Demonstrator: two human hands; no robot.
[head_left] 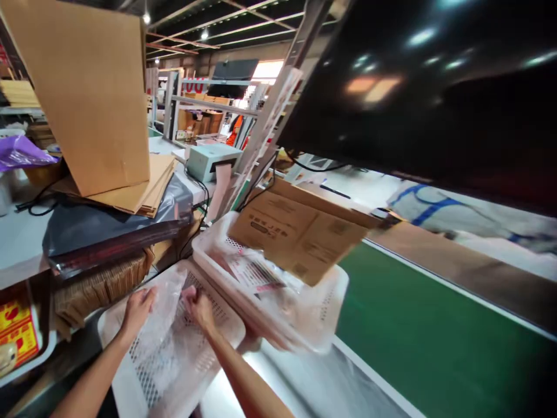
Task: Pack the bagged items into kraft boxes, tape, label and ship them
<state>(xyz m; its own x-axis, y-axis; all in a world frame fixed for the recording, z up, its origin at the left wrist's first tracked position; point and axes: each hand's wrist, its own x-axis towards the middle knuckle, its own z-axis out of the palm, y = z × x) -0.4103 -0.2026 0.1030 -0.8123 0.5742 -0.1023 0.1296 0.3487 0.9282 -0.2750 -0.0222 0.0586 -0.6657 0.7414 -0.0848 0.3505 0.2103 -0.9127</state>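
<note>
Left hand (139, 306) holds bag (169, 299) between basket edges (108, 334).

Dark ceiling (243, 28) with small bright lamps (204, 35)

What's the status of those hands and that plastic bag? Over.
Left hand: grip on clear plastic bag. Right hand: at bag's edge, grip unclear. Bag over white perforated basket. Cardboard box on neighbouring basket, not blocking hands.

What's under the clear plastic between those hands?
A white basket with little holes. The plastic and left hand cover part of it, so I can't tell if anything else is there.
</note>
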